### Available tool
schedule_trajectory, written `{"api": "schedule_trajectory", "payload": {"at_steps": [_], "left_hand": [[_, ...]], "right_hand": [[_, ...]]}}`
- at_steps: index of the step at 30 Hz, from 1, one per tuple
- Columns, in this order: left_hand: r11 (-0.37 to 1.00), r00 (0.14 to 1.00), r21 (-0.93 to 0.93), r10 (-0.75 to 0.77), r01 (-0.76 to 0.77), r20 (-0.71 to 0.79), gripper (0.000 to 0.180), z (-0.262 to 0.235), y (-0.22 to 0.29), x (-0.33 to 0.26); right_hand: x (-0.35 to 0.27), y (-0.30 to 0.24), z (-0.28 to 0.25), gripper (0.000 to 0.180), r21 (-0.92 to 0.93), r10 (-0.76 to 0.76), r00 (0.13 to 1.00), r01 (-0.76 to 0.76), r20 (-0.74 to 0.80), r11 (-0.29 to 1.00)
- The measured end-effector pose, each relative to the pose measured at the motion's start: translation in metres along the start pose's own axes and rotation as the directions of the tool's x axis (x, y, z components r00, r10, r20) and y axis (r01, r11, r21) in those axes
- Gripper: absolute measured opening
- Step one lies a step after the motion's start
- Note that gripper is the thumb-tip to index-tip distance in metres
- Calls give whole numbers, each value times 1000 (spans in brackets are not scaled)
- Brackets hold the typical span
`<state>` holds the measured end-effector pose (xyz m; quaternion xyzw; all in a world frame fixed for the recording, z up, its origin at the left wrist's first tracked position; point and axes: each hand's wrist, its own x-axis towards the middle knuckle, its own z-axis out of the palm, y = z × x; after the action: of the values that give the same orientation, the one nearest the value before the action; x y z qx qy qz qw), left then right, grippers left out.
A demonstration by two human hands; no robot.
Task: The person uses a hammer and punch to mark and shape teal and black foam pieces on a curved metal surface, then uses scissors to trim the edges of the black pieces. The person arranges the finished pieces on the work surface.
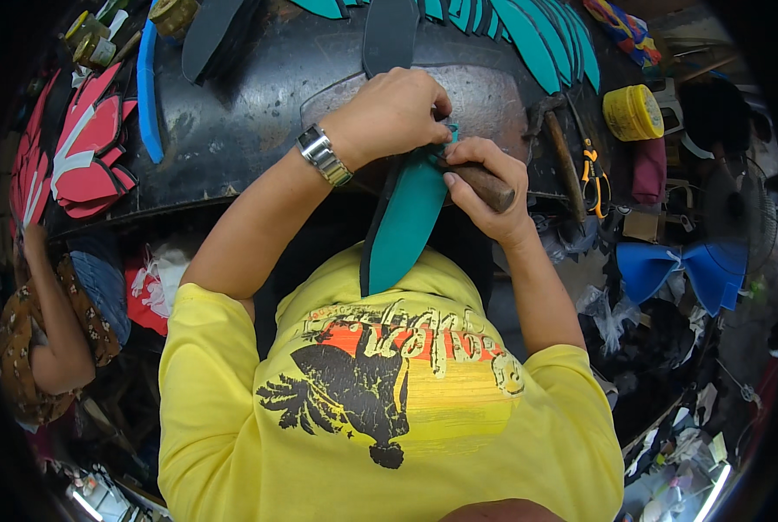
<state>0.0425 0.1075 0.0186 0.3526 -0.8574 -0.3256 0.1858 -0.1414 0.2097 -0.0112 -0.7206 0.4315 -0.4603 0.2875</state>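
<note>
A teal foam sandal sole [409,222] with a black layer along its edge hangs over the bench edge, its lower end against the yellow shirt. My left hand [398,113], wearing a metal watch, is closed at the upper end of the sole, its fingertips pinching there. A small teal bit [453,132] shows at those fingertips. My right hand [493,191] grips a tool by its short wooden handle [485,185] and touches the sole's upper right edge. The working end of the tool is hidden by the fingers and the sole.
Teal soles [537,43] and black soles [389,39] lie along the far side. A hammer [563,161], orange-handled pliers [592,178] and a yellow tub [633,113] are at right. Red soles [93,148] are at left, near another person's arm [58,322].
</note>
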Motion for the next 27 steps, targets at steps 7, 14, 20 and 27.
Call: {"api": "schedule_trajectory", "payload": {"at_steps": [7, 14, 20, 27], "left_hand": [[999, 999, -47, -29, 28, -35, 28, 5, -3, -12], [991, 992, -115, 60, -73, -112, 26, 12, -9, -26], [961, 931, 27, 273, -275, -243, 17, 26, -11, -42], [939, 899, 110, 342, -325, -273, 18, 29, -10, -44]], "right_hand": [[-10, -7, -1, 14, 11, 27, 999, -27, -47, 1000], [-16, -4, 0, 12, 10, 26, 998, -25, -48, 1000], [-13, -8, -5, 16, 473, 398, 889, -257, -227, 843], [-5, -2, -5, 13, 232, 340, 912, -288, -228, 929]]}}
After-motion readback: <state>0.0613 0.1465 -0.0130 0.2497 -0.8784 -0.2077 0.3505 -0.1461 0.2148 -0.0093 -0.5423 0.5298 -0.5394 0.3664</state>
